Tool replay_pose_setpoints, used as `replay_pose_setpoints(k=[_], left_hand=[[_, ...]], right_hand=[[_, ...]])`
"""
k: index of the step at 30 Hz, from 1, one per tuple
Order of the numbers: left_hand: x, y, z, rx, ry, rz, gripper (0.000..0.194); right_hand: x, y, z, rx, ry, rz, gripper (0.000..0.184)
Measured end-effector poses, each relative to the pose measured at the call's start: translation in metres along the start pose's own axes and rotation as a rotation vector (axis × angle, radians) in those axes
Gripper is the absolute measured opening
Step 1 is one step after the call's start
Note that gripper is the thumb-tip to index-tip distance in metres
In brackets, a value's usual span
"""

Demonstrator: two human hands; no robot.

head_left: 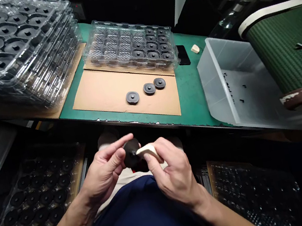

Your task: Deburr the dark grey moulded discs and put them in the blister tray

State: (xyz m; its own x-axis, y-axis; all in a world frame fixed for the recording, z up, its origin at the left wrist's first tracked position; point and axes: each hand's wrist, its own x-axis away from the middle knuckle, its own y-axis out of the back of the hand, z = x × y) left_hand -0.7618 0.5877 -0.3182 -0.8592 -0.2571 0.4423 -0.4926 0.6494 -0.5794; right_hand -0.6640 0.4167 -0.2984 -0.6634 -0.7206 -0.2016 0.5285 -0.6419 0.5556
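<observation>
My left hand [104, 172] is closed on the edge of a dark round disc [128, 148] with a small metal-looking stub at its centre, held over my lap. Between the thumb and fingers of my right hand [175, 171] is a small cream-coloured block [151, 151], its narrow end at or very near the stub; contact cannot be made out. Beyond the table edge, a similar grey disc [132, 97] lies on a cardboard sheet [100, 89], with two more discs [149, 88] to its right.
A partly filled clear plastic tray [130, 60] sits behind the cardboard. Tall stacked trays of discs [52, 68] stand at left. At right are a translucent bin [215, 78], a green conveyor belt [294, 48], a black phone-like slab [183, 55] and another cream piece [195, 48]. Lower trays [42, 190] flank me.
</observation>
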Motion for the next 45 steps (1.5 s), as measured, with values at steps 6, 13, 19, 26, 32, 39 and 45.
replay_pose_setpoints(k=[6,13,19,26,32,39,45], left_hand=[[-0.001,0.012,0.01,0.018,0.29,0.257,0.05],[-0.005,0.003,0.011,0.19,-0.096,0.01,0.04],[-0.003,0.019,0.008,0.049,0.13,0.072,0.042],[-0.002,0.021,0.017,0.075,0.406,0.215,0.051],[-0.006,0.011,0.011,0.212,-0.046,0.028,0.04],[-0.004,0.02,0.0,0.108,-0.07,0.018,0.041],[-0.003,0.03,0.009,0.144,0.25,0.161,0.034]], right_hand=[[-0.01,0.011,-0.007,0.119,0.365,0.134,0.026],[-0.009,-0.007,-0.003,-0.091,-0.142,0.04,0.029],[-0.007,-0.005,-0.006,0.088,0.05,0.038,0.017],[-0.021,0.005,-0.006,0.14,0.447,0.275,0.021],[-0.022,-0.006,0.0,-0.001,-0.069,0.058,0.025],[-0.025,-0.01,0.001,0.098,-0.015,0.068,0.027],[-0.031,0.001,-0.005,0.177,0.318,0.254,0.021]])
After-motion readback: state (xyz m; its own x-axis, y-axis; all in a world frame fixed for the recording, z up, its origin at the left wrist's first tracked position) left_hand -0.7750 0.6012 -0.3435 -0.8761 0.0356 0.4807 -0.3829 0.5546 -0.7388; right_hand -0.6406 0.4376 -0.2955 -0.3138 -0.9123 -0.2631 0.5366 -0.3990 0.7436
